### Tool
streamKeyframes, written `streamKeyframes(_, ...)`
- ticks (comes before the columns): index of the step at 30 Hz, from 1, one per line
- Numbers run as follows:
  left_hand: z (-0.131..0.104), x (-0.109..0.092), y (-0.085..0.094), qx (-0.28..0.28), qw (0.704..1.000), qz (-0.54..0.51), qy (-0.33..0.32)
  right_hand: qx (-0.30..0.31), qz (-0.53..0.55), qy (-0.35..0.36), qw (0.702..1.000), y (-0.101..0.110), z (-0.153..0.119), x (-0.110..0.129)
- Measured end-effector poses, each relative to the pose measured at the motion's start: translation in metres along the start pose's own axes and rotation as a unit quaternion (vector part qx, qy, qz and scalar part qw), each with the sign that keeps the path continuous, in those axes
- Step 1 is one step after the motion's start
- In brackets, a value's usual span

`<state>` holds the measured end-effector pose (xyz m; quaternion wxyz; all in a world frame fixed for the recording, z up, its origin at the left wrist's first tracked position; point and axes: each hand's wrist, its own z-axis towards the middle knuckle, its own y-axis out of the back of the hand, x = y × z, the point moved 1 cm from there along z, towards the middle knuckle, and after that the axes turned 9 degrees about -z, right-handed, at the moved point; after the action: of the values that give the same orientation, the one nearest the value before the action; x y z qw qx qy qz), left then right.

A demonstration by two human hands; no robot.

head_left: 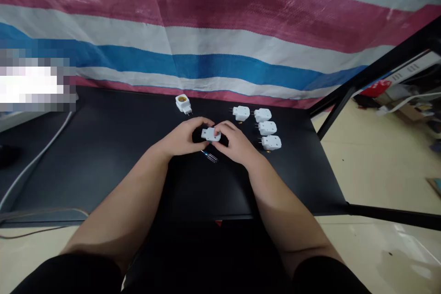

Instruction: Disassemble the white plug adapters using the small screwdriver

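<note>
My left hand (pixel 184 138) curves round the left end of a white plug-in lamp socket (pixel 208 135), thumb and fingers closed at its edges. From the other side my right hand (pixel 237 141) grips the same socket, one fingertip pressed on its upper face. Small dark holes show on that face; the prongs cannot be made out. A small screwdriver (pixel 210 156) with a clear striped handle lies just below the hands, its tip close to my left thumb.
Another lamp socket (pixel 183 104) stands behind, its brass-coloured opening facing up. Several like it lie at right, including one socket (pixel 241 113) with prongs pointing left. Small brass pieces (pixel 268 151) lie near them. A cable (pixel 44 151) crosses the black table (pixel 113 147); a striped sheet (pixel 213 41) hangs behind.
</note>
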<state>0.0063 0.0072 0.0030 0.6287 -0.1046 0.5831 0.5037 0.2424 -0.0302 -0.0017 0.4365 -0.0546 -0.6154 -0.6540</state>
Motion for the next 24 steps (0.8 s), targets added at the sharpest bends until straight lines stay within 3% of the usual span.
streamKeyframes(2, 0.0, -0.002, -0.003, 0.0, 1.0, -0.009, 0.006, -0.009, -0.005, 0.01, 1.0, 0.001, -0.001, 0.001)
streamKeyframes(7, 0.001, -0.005, -0.009, -0.034, 0.999, -0.006, 0.007, -0.099, -0.053, 0.036, 0.993, 0.011, -0.003, 0.012)
streamKeyframes(9, 0.002, -0.003, -0.01, -0.037, 0.999, -0.005, 0.012, -0.058, -0.027, 0.036, 0.997, 0.014, -0.005, 0.021)
streamKeyframes(11, 0.002, 0.0, -0.01, -0.033, 0.999, -0.001, 0.018, 0.023, -0.011, 0.027, 0.999, 0.013, -0.007, 0.031)
streamKeyframes(15, 0.003, 0.005, -0.009, -0.033, 0.999, 0.013, 0.017, 0.13, -0.089, -0.025, 0.987, 0.003, -0.009, 0.048)
streamKeyframes(21, 0.004, 0.008, -0.008, -0.045, 0.999, 0.014, 0.026, 0.163, -0.124, -0.053, 0.977, -0.002, -0.009, 0.053)
streamKeyframes(24, 0.003, 0.008, -0.007, -0.043, 0.999, 0.016, 0.017, 0.147, -0.029, -0.031, 0.988, 0.01, -0.009, 0.042)
